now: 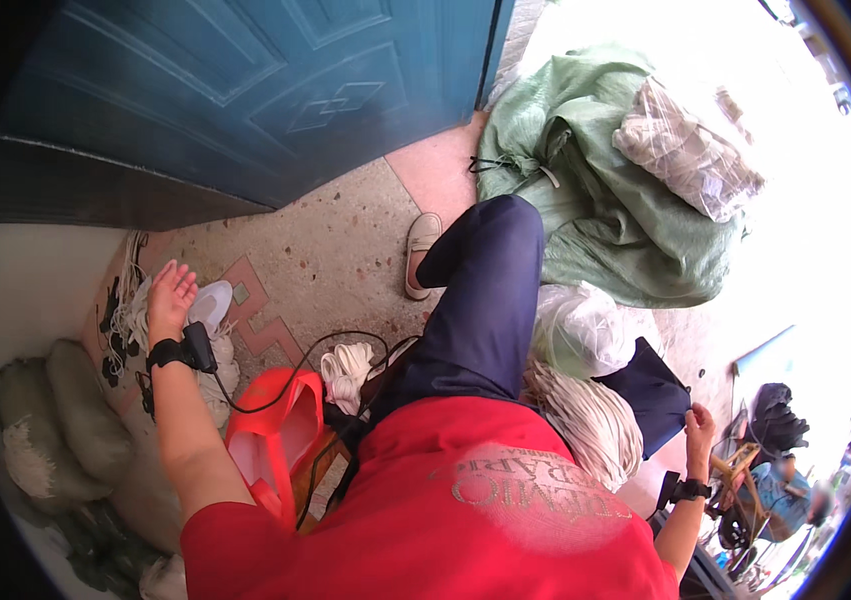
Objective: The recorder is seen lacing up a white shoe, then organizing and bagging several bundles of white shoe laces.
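My left hand (171,292) is stretched out to the left with its fingers apart and the palm up, empty, just above a white shoe sole (211,303) and a heap of white cords (135,310). A black band with a small box sits on that wrist, and a black cable runs from it. My right hand (699,424) rests at the right beside my dark blue trouser knee (650,395); its fingers touch the fabric edge. A bundle of white strings (590,420) lies across my lap.
A blue door (245,90) stands ahead. A red plastic container (280,440) sits by my left side. Green sacks (605,200) and a clear bag of pale pieces (685,150) lie to the right. Grey filled sacks (55,420) are at the left. Another person (780,490) sits far right.
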A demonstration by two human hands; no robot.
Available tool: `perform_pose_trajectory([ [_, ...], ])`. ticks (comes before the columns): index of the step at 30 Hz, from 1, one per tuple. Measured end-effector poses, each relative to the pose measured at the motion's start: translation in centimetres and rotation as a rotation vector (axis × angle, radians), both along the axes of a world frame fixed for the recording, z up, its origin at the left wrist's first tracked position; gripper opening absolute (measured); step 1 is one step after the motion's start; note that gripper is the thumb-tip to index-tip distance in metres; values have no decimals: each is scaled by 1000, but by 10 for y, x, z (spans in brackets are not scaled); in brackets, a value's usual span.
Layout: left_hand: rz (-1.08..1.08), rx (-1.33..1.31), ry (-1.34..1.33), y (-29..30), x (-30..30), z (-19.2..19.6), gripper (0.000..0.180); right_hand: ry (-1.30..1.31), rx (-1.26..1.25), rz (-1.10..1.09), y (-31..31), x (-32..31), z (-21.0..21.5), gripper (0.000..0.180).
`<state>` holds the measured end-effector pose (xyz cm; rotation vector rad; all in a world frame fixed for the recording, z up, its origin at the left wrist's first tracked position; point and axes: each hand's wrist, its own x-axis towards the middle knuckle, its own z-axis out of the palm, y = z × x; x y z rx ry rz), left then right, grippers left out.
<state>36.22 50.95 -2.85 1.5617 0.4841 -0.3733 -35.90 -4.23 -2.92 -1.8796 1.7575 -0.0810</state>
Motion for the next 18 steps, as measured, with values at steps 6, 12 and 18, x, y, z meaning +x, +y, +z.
perform_pose_trajectory([
  [6,-211,48,-9,-51,-21,24,31,-165,-95,121,17,-16,-6,29],
  [12,-496,176,-27,-166,-62,63,26,-328,-81,112,2,19,25,26],
  [18,-1095,91,-370,-368,-144,110,29,-587,-114,432,-48,118,43,33],
])
